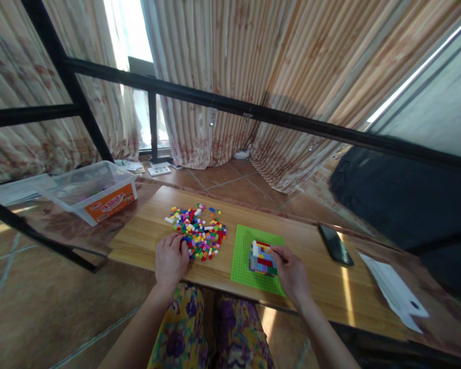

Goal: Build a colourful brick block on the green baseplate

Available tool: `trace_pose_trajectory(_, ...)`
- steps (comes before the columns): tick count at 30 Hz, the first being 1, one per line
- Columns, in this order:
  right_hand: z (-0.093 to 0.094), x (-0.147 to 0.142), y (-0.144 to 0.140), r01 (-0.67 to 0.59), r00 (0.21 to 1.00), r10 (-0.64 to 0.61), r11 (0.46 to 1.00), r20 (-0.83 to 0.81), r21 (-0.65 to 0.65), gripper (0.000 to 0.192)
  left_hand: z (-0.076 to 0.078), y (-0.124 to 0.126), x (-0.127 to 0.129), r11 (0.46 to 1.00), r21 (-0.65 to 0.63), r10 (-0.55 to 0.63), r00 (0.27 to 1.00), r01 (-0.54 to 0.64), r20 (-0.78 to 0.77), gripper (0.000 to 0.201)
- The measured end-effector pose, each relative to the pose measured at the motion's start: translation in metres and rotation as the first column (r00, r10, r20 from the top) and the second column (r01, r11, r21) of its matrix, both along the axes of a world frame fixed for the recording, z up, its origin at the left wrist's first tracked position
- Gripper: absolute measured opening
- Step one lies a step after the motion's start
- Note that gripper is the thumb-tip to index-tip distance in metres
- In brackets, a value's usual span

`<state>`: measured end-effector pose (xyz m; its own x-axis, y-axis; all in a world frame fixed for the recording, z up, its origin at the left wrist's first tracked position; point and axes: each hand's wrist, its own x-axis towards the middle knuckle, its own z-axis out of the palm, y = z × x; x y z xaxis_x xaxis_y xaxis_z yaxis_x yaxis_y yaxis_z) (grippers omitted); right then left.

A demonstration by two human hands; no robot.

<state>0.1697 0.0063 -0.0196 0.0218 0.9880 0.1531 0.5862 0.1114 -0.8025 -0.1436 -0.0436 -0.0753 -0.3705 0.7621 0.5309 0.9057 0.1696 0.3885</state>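
Observation:
A small block build (262, 260) of multicoloured toy bricks stands on a green baseplate (242, 256). My right hand (292, 271) reaches in from the right, thumb and finger pinched on a toy brick at the build's upper right edge. That brick is mostly covered by the fingertips. To the left, a loose pile of small coloured bricks (203, 236) is spread over the wooden table. My left hand (171, 260) rests at the pile's near left edge with its fingers curled in against the bricks; whatever lies under the fingertips is hidden.
On the table (138, 241) at right lies a black phone (335, 244), with a white paper or plastic piece (394, 289) farther right. A clear bin (100, 192) with an orange label stands at left. A black metal bar (215, 101) crosses before the curtains (230, 46).

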Motion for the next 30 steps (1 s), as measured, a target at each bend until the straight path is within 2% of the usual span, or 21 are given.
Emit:
trace_pose_trajectory(6, -0.006, -0.003, 0.010, -0.065, 0.989, 0.051, 0.992, 0.140, 0.104, 0.028, 0.000, 0.000, 0.000, 1.000, -0.002, -0.009, 1.000, 0.009, 0.002, 0.028)
trace_pose_trajectory(10, -0.012, -0.007, 0.013, -0.080, 0.987, 0.058, 0.986, 0.150, 0.149, 0.025, 0.000, 0.000, 0.000, 1.000, -0.010, -0.007, 1.000, 0.007, 0.000, 0.029)
trace_pose_trajectory(19, -0.014, -0.002, 0.023, -0.059, 0.991, 0.049, 0.995, 0.121, 0.084, 0.022, 0.001, 0.000, 0.001, 1.000, -0.010, 0.005, 1.000, -0.005, 0.009, 0.028)
trace_pose_trajectory(30, -0.011, 0.001, 0.026, -0.102, 0.983, 0.091, 0.993, 0.159, 0.058, 0.021, 0.000, 0.000, 0.001, 1.000, -0.013, 0.006, 1.000, -0.006, -0.005, 0.030)
